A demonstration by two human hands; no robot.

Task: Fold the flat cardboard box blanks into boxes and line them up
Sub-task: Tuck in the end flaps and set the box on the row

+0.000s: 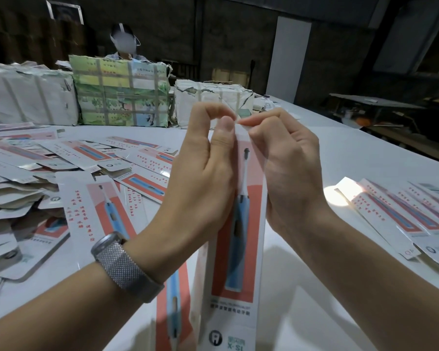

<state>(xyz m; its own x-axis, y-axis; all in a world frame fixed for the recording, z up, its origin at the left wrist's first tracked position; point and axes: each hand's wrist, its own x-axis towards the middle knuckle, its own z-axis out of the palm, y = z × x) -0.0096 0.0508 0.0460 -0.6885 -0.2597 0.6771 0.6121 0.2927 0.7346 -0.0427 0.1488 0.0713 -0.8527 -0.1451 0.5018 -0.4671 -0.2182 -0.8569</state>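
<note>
Head view
Toothbrush box [235,249]: a long, narrow carton held up at the centre, its long axis running from the near bottom edge up and away to the hands; the printed toothbrush has its head at the far, upper end and the logo end lies nearest the camera.
Left hand [203,173]: grips the box's upper end from the left, thumb pressed along the front face, fingers curled over the top edge.
Right hand [284,160]: grips the same end from the right, its fingertips pinching a small white flap at the box top.
Wristwatch [123,262]: a metal mesh band on the left wrist.
Second carton [174,300]: lies on the table just left of the held box, partly behind it, long axis running near to far.
Flat box blanks [61,168]: a loose heap spread over the left of the table, pointing many ways.
Lined-up boxes [403,214]: a row at the right, side by side, long axes slanting from far left to near right.
Table [327,287]: white and glossy.
Wrapped bundles [122,92]: taped stacks at the far edge.
Other person [124,44]: sits behind the bundles.
</note>
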